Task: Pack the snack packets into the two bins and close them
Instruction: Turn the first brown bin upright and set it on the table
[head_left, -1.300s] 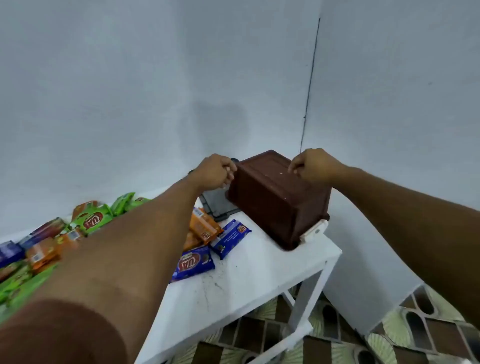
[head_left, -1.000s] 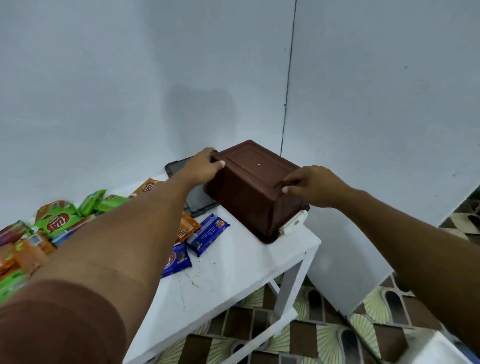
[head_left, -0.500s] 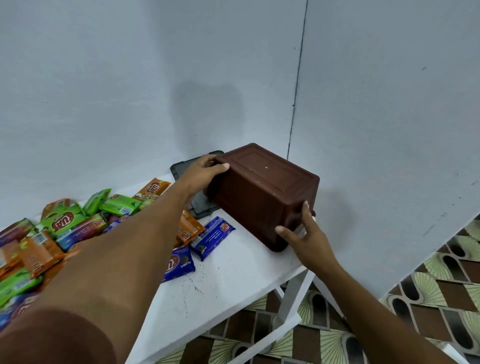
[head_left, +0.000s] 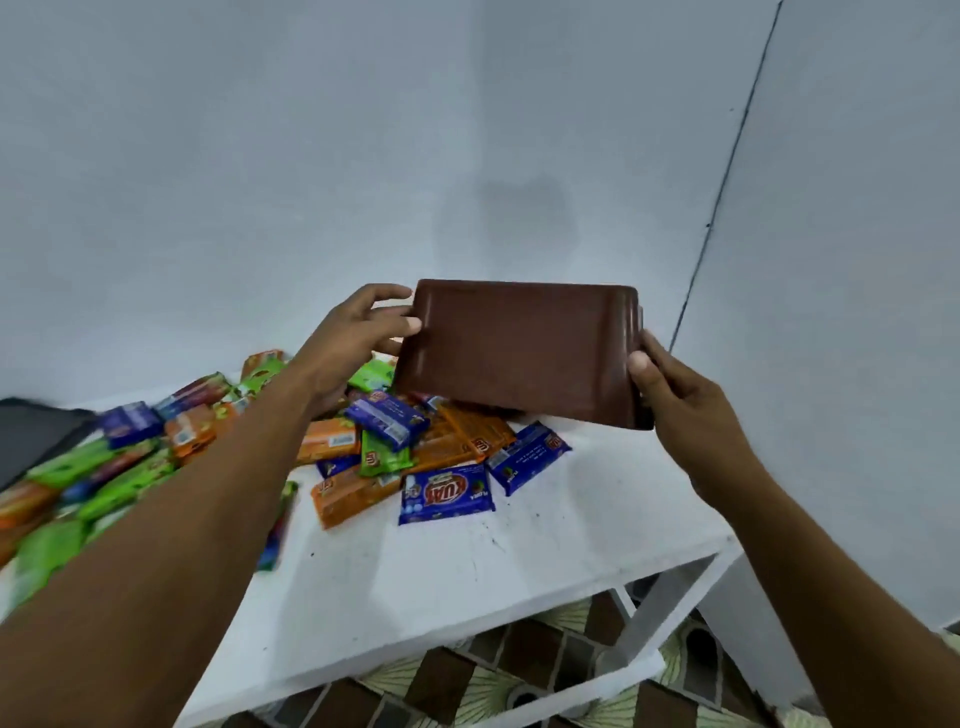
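A brown plastic bin (head_left: 522, 351) is held up above the white table (head_left: 467, 571), tilted so its long side faces me. My left hand (head_left: 358, 332) grips its left end and my right hand (head_left: 670, 384) grips its right end. Below and to the left lies a heap of snack packets (head_left: 363, 447) in blue, orange and green. A blue packet (head_left: 447, 493) lies nearest the table's front. The bin's opening is hidden from me.
A dark grey flat piece (head_left: 31, 436), perhaps a lid, lies at the far left of the table. Grey walls meet in a corner behind the bin. The table's right edge (head_left: 717, 551) drops to a patterned floor (head_left: 519, 675).
The bin stood upside down at the table's right corner; both hands have now lifted and turned it. My right hand moved from its top to its right end.
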